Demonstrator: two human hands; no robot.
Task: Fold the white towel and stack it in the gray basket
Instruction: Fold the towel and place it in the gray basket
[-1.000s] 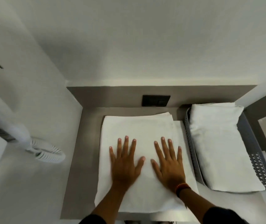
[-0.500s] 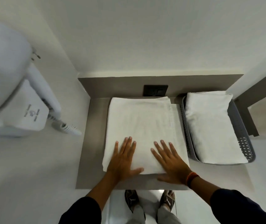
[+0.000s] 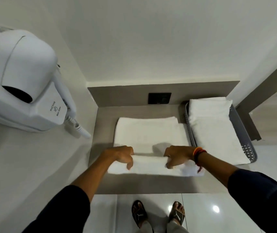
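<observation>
Gripping the near edge of the white towel (image 3: 151, 132) on the counter (image 3: 104, 132), left hand (image 3: 122, 154) and right hand (image 3: 178, 155) with fingers curled shut around the raised fold, just beside the gray basket (image 3: 240, 132) holding folded towels (image 3: 213, 128).

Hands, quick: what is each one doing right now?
Left hand: closed on the near edge of the white towel.
Right hand: closed on the same edge.
</observation>
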